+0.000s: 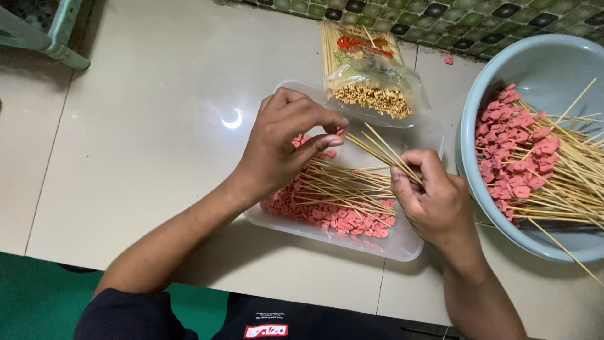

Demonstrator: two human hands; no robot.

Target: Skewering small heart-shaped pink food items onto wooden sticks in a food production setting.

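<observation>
A clear plastic tray [402, 249] on the floor holds many small pink heart-shaped pieces [343, 220] and a loose pile of bamboo skewers [340, 186]. My right hand [434, 201] grips a small bunch of skewers [384, 148] that point up and left. My left hand [283, 148] hovers over the tray, thumb and forefinger pinched on a pink piece at the skewer tips.
A pale blue basin [478, 182] at the right holds several skewers loaded with pink pieces [522, 151]. A plastic bag of unused skewers [368, 69] lies behind the tray. A green stool leg [53, 44] stands at the upper left; green patterned tiles run along the top.
</observation>
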